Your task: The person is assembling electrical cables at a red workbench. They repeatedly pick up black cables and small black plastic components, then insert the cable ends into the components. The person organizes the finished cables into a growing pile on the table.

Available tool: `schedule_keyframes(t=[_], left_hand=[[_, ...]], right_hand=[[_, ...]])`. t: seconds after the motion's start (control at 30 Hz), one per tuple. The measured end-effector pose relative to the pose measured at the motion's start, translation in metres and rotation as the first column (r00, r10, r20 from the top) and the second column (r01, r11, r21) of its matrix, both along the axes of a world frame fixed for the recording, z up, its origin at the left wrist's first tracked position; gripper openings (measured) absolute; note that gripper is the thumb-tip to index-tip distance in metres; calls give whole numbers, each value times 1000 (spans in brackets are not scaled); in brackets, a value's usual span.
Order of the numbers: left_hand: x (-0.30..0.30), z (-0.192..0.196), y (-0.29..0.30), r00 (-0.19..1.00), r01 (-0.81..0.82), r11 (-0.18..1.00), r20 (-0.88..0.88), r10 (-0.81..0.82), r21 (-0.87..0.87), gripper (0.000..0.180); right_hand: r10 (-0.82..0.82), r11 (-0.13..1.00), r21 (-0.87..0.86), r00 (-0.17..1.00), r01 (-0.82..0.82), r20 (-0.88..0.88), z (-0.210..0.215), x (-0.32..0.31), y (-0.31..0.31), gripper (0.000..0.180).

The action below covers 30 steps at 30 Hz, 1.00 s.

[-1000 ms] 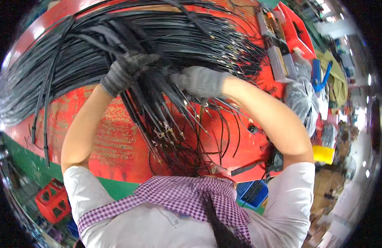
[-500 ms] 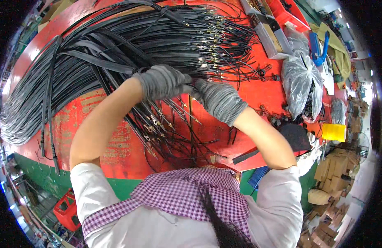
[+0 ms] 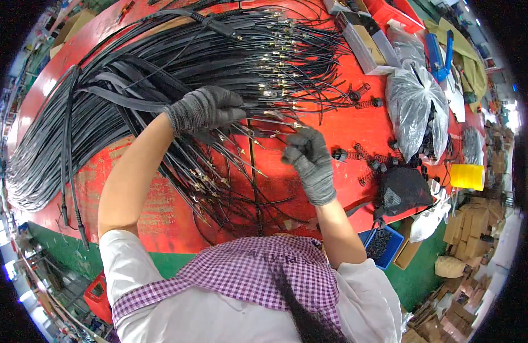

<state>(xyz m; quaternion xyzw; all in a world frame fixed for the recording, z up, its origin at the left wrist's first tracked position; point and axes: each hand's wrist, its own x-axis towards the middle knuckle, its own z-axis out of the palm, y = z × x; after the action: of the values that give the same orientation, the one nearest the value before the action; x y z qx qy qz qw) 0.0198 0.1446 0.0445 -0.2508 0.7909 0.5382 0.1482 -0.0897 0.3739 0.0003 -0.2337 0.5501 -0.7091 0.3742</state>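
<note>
Black cables cover the left and far parts of a red table. The gloved left hand closes around some; the gloved right hand, nearer and rightward, curls, contents unclear.

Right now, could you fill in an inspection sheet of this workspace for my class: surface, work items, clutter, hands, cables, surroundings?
Surface: red table, finish worn near the person.
Work items: large black cable bundle, metal-tipped ends toward the right.
Clutter: black springs, clear plastic bag, blue-handled tool, yellow item.
Hands: both gloved in grey; left hand over the cables, right hand beside them, fingers bent; grips unclear.
Cables: a smaller group slants toward the person, tips spread.
Surroundings: green floor, cardboard.
</note>
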Motion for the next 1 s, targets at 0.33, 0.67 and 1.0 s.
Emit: schedule_keyframes(t=[0.33,0.67,1.0], left_hand=[[-8,7,2,996,-89,995,-10,88,-53,25],[-9,1,-6,988,-81,996,-137,76,-30,25],[-7,4,-8,983,-75,997,-170,71,-17,29]], right_hand=[[125,991,40,992,-125,-18,-11,-3,0,42],[130,979,-194,933,-67,335,5,1,-15,55],[311,909,-408,794,-88,522,-11,-15,-19,48]])
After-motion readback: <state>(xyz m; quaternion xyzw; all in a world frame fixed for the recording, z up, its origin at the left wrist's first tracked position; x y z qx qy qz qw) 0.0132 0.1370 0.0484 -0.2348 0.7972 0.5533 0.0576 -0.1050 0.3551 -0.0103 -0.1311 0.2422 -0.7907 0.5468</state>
